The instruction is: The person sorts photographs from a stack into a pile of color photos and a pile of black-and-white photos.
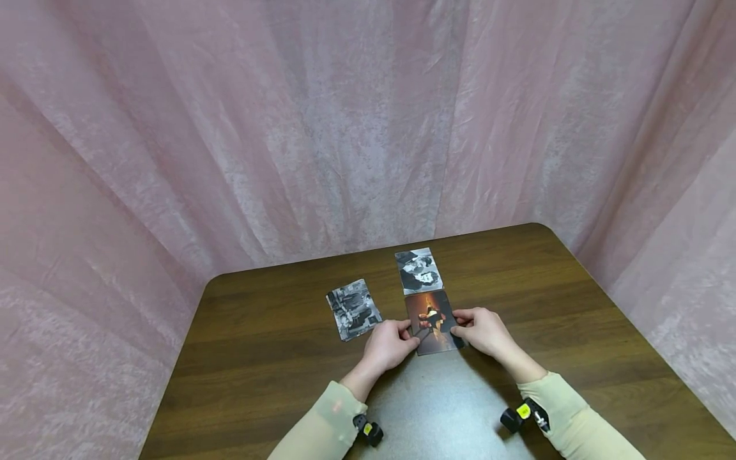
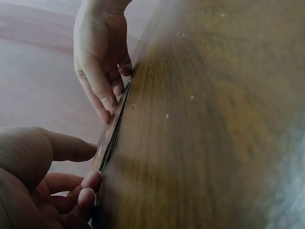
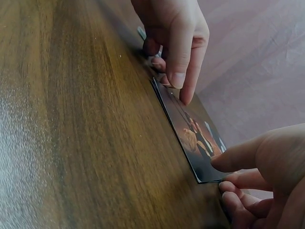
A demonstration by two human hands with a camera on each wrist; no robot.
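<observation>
On the wooden table (image 1: 276, 345), left hand (image 1: 391, 345) and right hand (image 1: 482, 331) pinch the colour photo (image 1: 432, 321) between them.

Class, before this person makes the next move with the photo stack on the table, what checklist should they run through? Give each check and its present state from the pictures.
1. Left hand holds the stack's left edge: ok, thumb on top, fingers at the edge.
2. Right hand holds the right edge: ok, same pinch.
3. The colour photo stack rests on the table: ok; the wrist views show it lying on the wood.
4. Edges of the stack squared: cannot tell, though layers show at its side.
5. The upper black-and-white photo clear of the stack: not ok; their edges meet or nearly so.
6. The left black-and-white photo apart: ok.
</observation>
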